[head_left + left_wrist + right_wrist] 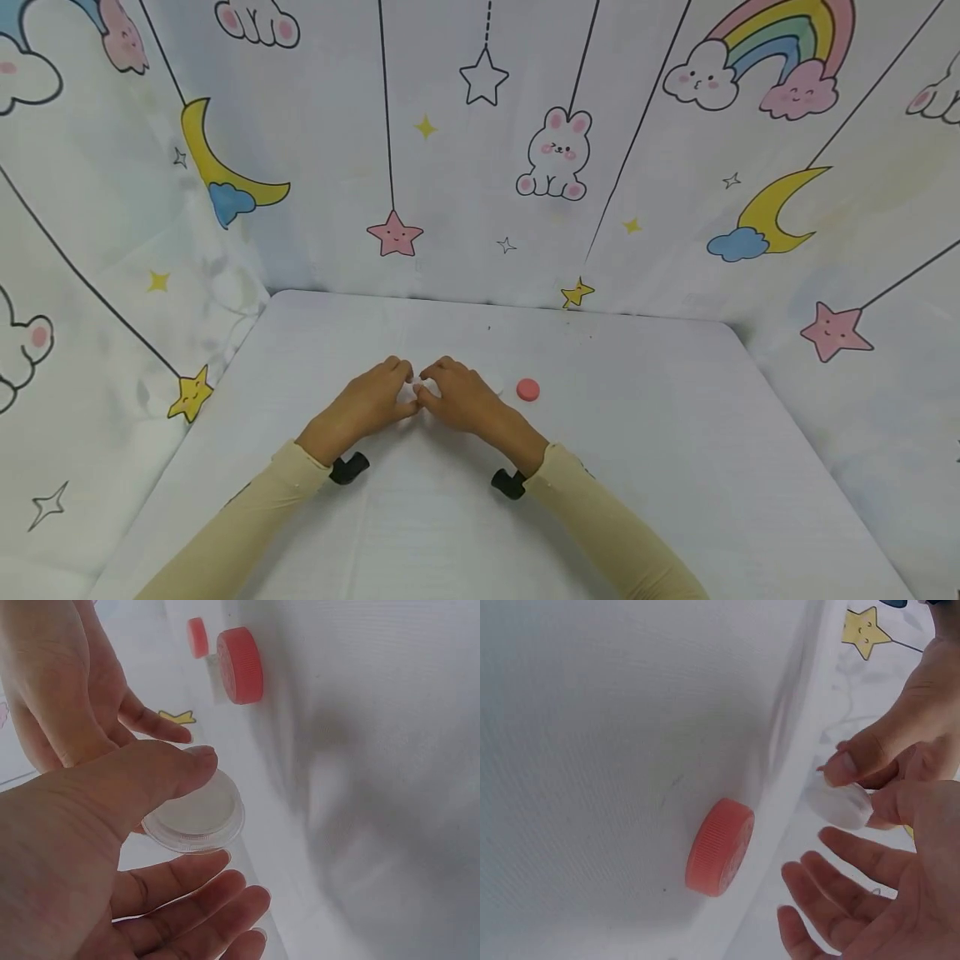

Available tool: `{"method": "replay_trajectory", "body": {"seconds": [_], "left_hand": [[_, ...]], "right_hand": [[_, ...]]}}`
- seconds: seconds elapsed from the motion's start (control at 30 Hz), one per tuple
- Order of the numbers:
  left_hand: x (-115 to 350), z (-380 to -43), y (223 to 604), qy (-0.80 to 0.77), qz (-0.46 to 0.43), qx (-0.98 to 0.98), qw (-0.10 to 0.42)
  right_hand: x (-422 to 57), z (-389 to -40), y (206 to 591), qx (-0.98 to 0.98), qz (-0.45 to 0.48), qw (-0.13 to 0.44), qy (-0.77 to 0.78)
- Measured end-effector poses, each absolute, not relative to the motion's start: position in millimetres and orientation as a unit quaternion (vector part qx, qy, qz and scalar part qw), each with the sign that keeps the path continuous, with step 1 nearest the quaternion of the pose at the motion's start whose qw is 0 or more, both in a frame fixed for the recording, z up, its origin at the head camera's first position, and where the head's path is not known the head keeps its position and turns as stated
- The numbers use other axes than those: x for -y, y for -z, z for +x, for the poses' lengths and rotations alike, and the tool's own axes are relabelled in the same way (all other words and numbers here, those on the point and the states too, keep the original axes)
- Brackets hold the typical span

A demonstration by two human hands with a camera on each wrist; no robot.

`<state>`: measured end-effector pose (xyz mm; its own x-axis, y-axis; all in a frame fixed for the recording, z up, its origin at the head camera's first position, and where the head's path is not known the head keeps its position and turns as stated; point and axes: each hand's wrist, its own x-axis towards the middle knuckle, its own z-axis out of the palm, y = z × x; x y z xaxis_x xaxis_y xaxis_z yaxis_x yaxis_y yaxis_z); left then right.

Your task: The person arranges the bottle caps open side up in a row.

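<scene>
A small round clear plastic piece with a raised rim (199, 814) is held between my two hands above the white table. My left hand (372, 400) pinches it, thumb over its face and the other fingers loosely curved below. In the right wrist view the piece (841, 806) looks whitish, and my right hand (463, 400) grips its other edge with thumb and fingertip. That hand's remaining fingers (855, 900) spread away from it. From the head camera the hands mostly hide the piece. A red ribbed screw cap (528, 389) lies to the right of my right hand.
In the left wrist view a second red cap-like piece (196, 637) stands beyond the near red cap (241, 666). A whitish piece (495, 382) shows just behind the right hand. A patterned cloth wall (465, 167) rises behind the white table (637, 450).
</scene>
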<state>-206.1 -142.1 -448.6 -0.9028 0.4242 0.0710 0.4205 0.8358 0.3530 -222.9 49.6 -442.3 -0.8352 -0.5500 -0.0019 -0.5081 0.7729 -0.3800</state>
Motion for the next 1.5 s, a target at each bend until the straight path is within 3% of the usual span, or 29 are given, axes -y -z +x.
{"method": "replay_trajectory", "body": {"seconds": [0.6, 0.83, 1.5], "left_hand": [[144, -209, 449, -0.184, 0.198, -0.962, 0.047], [144, -206, 450, -0.181, 0.211, -0.960, 0.038], [146, -207, 460, -0.152, 0.227, -0.962, 0.029]], "right_hand": [[-55, -228, 450, -0.936, -0.317, 0.067, 0.140], [-54, -228, 453, -0.938, -0.317, 0.081, 0.117], [-47, -225, 462, -0.941, -0.323, 0.054, 0.084]]}}
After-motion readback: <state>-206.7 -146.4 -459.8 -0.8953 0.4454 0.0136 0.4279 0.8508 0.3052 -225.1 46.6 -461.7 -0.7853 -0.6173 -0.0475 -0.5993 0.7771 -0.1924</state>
